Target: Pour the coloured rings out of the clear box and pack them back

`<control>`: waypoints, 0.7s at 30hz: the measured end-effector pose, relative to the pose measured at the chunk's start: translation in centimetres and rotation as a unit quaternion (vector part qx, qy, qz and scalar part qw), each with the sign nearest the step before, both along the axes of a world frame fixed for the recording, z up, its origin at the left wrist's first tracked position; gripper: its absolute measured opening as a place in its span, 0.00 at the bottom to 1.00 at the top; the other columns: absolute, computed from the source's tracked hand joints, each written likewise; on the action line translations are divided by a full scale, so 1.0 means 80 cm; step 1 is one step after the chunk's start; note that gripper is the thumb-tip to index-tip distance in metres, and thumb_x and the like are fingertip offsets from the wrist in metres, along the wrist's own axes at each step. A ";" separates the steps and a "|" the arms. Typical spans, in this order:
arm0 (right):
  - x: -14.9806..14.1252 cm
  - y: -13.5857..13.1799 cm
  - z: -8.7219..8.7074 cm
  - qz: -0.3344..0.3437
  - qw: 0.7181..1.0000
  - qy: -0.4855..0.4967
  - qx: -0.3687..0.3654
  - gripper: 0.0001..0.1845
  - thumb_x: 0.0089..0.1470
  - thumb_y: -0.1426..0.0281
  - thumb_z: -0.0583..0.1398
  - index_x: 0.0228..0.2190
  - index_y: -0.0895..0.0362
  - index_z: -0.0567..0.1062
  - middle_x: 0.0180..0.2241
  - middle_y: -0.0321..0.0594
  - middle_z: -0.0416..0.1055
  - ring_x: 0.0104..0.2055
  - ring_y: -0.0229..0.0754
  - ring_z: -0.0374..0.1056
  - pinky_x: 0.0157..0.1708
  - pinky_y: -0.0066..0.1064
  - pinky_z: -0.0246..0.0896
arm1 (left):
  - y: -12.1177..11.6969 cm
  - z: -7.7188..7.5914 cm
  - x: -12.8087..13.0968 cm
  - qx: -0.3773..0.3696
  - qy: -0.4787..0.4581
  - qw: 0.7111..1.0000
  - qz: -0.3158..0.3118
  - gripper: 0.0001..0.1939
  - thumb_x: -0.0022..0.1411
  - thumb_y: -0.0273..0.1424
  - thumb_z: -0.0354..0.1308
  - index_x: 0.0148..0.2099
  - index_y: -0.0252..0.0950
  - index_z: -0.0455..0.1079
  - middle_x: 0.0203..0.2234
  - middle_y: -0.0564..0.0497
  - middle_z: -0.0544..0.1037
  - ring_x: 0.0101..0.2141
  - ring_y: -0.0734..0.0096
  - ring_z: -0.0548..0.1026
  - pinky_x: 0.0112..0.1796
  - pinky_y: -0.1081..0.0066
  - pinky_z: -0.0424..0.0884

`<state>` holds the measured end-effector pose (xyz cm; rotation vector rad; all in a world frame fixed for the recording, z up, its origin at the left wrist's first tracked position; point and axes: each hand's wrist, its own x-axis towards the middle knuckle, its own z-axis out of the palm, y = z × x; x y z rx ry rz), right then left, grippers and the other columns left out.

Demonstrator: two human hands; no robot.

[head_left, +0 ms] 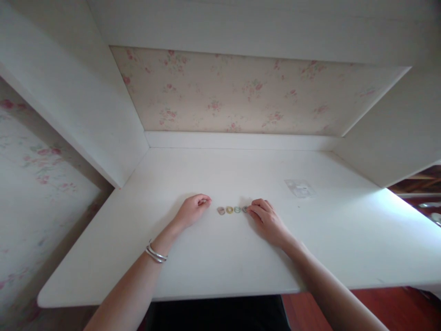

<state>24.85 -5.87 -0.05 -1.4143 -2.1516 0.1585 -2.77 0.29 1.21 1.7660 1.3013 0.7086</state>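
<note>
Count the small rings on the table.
4, in a row, left to right: pinkish ring, yellow ring, green ring, and dark ring partly covered by the right hand. More could be hidden under it or the left hand.

Open room runs along the counter (220, 266) before and behind the rings (229, 212). The left hand (193, 210) and right hand (269, 223) block the row's ends; a plastic bag (299, 188) lies farther right, and panels (396, 124) wall both sides.
</note>
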 end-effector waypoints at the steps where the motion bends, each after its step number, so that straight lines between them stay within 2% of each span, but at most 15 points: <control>1: -0.001 0.000 -0.001 -0.002 1.000 -0.004 0.001 0.12 0.60 0.69 0.50 0.37 0.54 0.73 0.39 0.45 0.67 0.41 0.44 0.63 0.42 0.38 0.60 | 0.000 0.000 0.000 0.001 -0.002 1.000 0.000 0.17 0.58 0.42 0.51 0.41 0.37 0.73 0.34 0.50 0.79 0.35 0.66 0.75 0.38 0.69 0.68; 7: -0.001 0.003 -0.004 -0.016 1.000 -0.008 0.011 0.12 0.60 0.69 0.50 0.37 0.53 0.74 0.38 0.45 0.68 0.40 0.44 0.64 0.41 0.39 0.62 | -0.001 0.002 0.000 0.003 -0.002 1.000 0.004 0.17 0.57 0.42 0.51 0.40 0.37 0.73 0.33 0.50 0.79 0.35 0.66 0.75 0.37 0.69 0.68; 13: -0.006 -0.001 0.002 -0.018 0.999 0.025 0.027 0.13 0.60 0.69 0.50 0.37 0.53 0.74 0.38 0.45 0.67 0.40 0.44 0.63 0.41 0.38 0.62 | -0.002 0.004 0.000 0.002 -0.004 1.000 0.004 0.16 0.57 0.41 0.51 0.40 0.37 0.73 0.34 0.50 0.79 0.36 0.65 0.75 0.38 0.69 0.69; 21: -0.025 0.007 0.013 0.003 0.997 -0.064 0.031 0.11 0.57 0.66 0.54 0.40 0.50 0.75 0.40 0.44 0.67 0.41 0.44 0.62 0.42 0.39 0.57 | 0.000 -0.001 0.000 0.009 -0.001 1.000 0.002 0.16 0.58 0.41 0.51 0.40 0.37 0.73 0.35 0.50 0.79 0.36 0.66 0.75 0.40 0.69 0.69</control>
